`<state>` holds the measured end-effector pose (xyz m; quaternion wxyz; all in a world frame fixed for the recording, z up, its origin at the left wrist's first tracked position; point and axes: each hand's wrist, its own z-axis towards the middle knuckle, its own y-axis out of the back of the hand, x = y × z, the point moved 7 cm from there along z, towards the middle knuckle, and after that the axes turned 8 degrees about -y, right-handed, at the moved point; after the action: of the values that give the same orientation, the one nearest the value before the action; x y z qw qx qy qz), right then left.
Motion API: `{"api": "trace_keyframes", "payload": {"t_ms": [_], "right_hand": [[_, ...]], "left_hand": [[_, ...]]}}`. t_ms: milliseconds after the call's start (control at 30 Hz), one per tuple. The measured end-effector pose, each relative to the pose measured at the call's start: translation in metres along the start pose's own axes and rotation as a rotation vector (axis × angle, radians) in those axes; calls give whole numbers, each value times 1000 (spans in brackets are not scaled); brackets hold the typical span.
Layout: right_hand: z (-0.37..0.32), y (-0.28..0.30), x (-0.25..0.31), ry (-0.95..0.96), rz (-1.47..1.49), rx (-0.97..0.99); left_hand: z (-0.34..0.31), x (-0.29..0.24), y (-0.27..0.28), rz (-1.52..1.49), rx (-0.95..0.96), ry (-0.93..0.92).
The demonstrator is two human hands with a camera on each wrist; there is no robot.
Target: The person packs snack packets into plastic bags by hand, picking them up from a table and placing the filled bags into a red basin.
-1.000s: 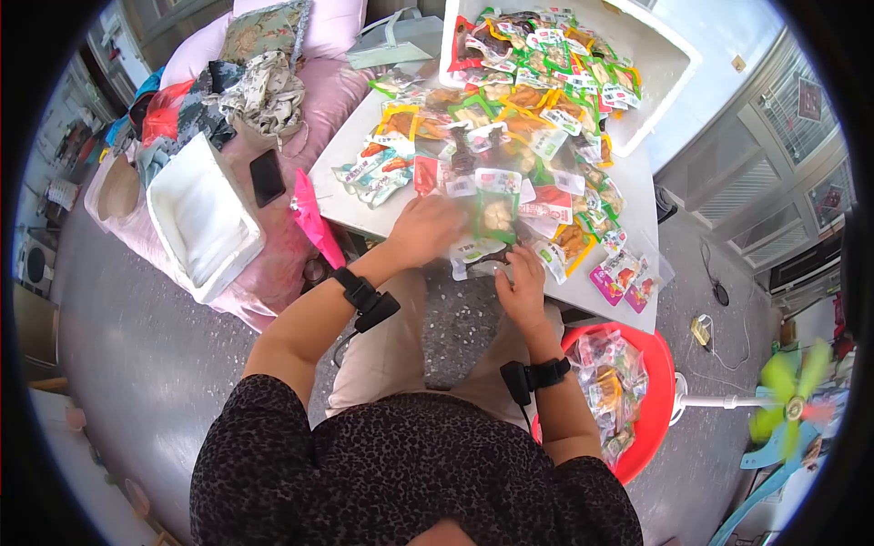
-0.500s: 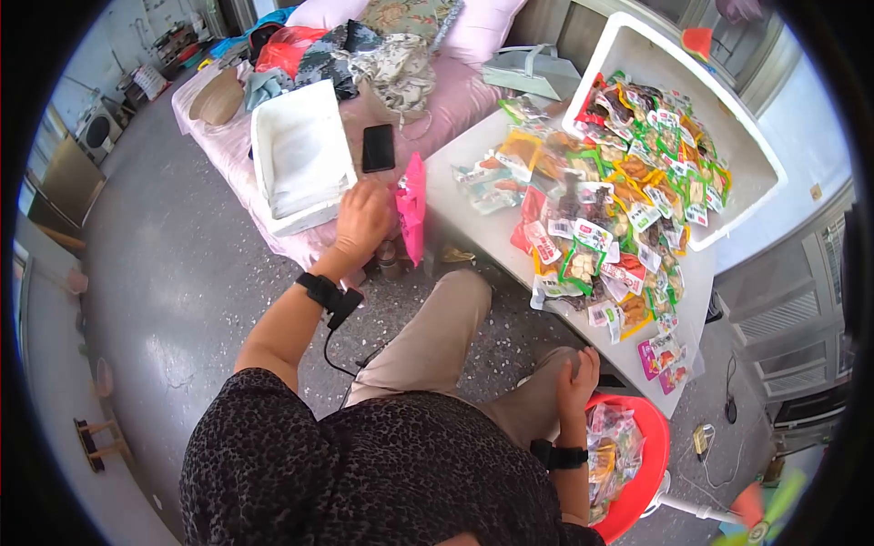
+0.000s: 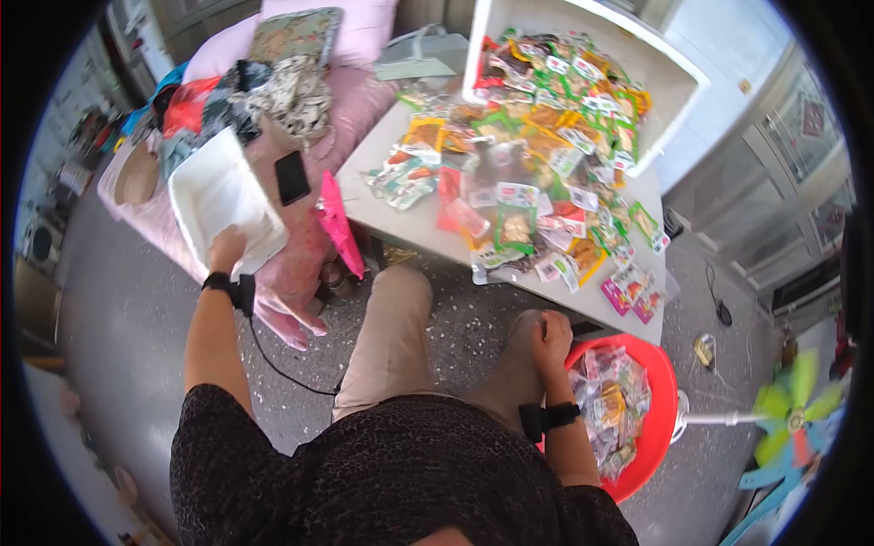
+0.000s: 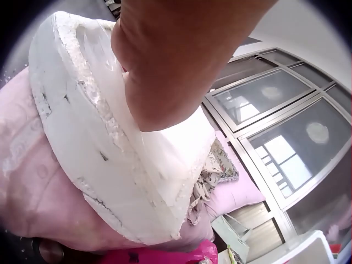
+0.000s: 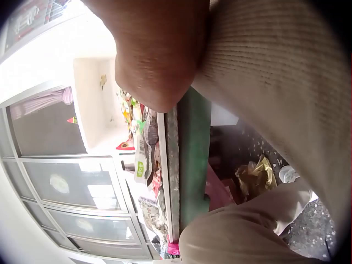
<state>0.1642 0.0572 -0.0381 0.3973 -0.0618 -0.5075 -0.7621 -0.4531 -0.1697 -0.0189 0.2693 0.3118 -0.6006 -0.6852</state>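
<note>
The right hand (image 5: 157, 60) is against a ribbed beige trouser leg (image 5: 269, 71), near a table edge (image 5: 172, 165) bearing packets (image 5: 140, 157) and a white box (image 5: 91, 104).

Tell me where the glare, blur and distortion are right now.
Head: fisheye curves the surroundings, corners go black, food packets look soft; left wrist: the foam box washes out inside, while the left hand is shaded; right wrist: the upper-left wall glares nearly white.

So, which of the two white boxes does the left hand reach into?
The white box on the pink bed; the left hand reaches into it. The other white box holds many packets.
</note>
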Motion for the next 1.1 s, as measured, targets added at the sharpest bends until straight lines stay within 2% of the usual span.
{"api": "trace_keyframes", "payload": {"t_ms": [133, 267, 367, 533, 633, 733, 833, 867, 900, 933, 1000, 1033, 1100], "right_hand": [[-1, 5, 1, -32, 40, -16], [0, 7, 4, 0, 67, -25], [3, 12, 10, 8, 60, -33], [6, 14, 14, 9, 74, -31], [4, 11, 10, 3, 114, -35], [4, 13, 11, -54, 161, -21], [8, 13, 17, -130, 288, 34], [10, 12, 21, -155, 342, 58], [12, 5, 22, -237, 450, 153], [14, -4, 26, -319, 556, 250], [17, -20, 43, -424, 812, 421], [20, -27, 55, -448, 962, 494], [17, -43, 78, -522, 1293, 691]], "left_hand": [[12, 9, -15, 75, -50, -65], [10, 4, -3, 170, -158, -80], [12, 3, 11, 157, -323, -152], [-3, -40, 76, -19, -558, -281], [-23, -88, 114, -145, -546, -402], [-48, -134, 131, -544, -395, -437], [-71, -184, 122, -1083, -26, -592], [-85, -207, 119, -1357, 121, -509], [-98, -230, 117, -1566, 253, -604], [-105, -247, 111, -1584, 288, -603], [-138, -298, 121, -1897, 565, -496], [-149, -318, 119, -2035, 717, -551], [-165, -351, 114, -2192, 886, -550]]}}
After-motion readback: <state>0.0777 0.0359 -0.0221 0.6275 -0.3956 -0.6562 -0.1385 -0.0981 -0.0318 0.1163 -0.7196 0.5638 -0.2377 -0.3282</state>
